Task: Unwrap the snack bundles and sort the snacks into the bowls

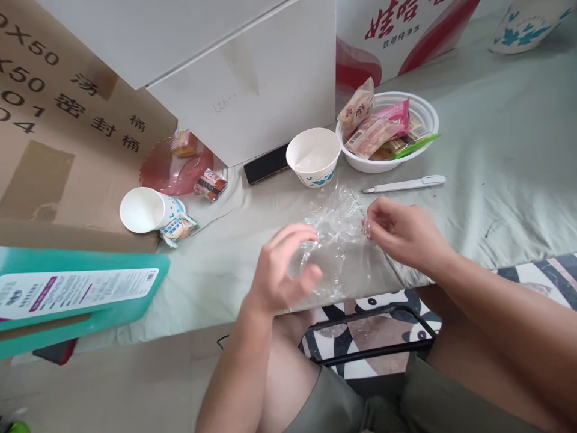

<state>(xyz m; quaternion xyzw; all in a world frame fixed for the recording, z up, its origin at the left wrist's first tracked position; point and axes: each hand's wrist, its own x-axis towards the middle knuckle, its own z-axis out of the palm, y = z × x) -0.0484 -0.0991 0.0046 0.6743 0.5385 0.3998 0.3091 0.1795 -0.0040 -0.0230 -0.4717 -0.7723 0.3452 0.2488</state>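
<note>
Crumpled clear plastic film [336, 219] lies spread on the cloth-covered surface between my hands. My right hand [399, 231] pinches the film's right edge between thumb and fingers. On the other side, my left hand [286, 264] has its thumb and fingers apart, close to the film's left edge. Behind the film stands a white paper bowl [313, 153] with a blue leaf print. A white utility knife [404, 184] lies just beyond my right hand. The white plastic basin [387, 165] behind it holds several wrapped snacks [383, 129].
At the left are a tipped paper cup [151, 210], snack packets [210, 184], a reddish bowl [157, 168], a cardboard box [85, 156] and a teal container [155, 288]. White boxes [270, 78] and a black bar [265, 165] stand behind. Another paper cup [525, 30] is far right.
</note>
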